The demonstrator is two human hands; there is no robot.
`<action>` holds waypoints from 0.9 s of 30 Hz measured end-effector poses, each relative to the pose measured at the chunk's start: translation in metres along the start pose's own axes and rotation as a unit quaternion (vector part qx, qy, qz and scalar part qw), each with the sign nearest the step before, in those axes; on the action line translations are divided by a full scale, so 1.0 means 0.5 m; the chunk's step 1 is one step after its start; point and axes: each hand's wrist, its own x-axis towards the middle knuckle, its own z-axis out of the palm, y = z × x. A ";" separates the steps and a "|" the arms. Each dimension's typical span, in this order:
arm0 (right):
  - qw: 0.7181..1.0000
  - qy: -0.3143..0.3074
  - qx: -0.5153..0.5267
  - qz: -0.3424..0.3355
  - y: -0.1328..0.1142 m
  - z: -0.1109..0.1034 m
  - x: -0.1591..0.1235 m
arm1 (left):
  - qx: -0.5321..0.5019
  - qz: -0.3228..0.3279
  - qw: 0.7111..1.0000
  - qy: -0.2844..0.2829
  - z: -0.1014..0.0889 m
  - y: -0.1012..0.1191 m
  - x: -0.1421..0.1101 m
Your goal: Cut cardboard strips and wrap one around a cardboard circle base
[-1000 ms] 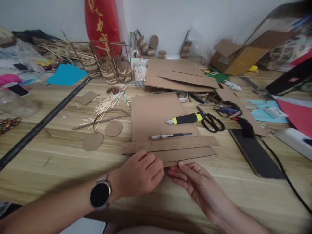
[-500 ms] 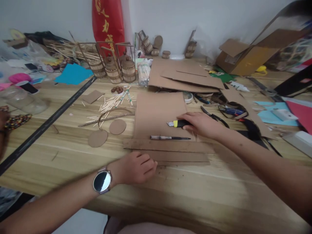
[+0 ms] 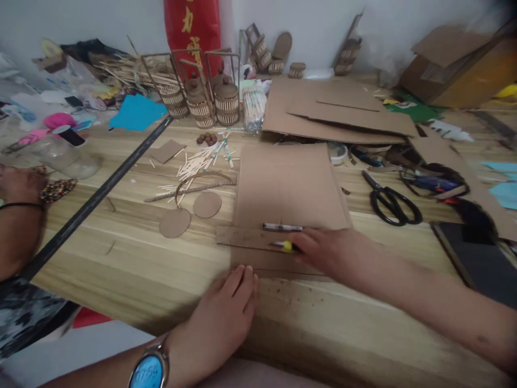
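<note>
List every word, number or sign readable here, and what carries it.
"07:54", slightly blurred: round wristwatch with blue screen.
"力": tall red sheet with gold characters; others cut off or partly hidden.
Too small to read: green print on narrow white slips and clear plastic packet.

On the table of smooth, pale-grained wood we see matt brown cardboard strips near the front edge, a utility knife in yellow plastic with a metal blade, a glossy plastic pen, and scissors with smooth black handles.

Cutter in right grip
</note>
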 end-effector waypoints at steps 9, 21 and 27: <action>0.986 -0.115 -0.111 -0.035 -0.107 0.018 0.014 | -0.009 -0.051 0.998 -0.028 -0.011 0.027 -0.001; 0.987 -0.120 -0.101 -0.023 -0.109 0.028 0.026 | -0.027 -0.080 0.996 -0.004 -0.001 0.032 -0.006; 0.983 -0.152 -0.104 -0.024 -0.121 0.013 0.032 | -0.032 -0.104 0.994 0.020 0.001 0.036 -0.006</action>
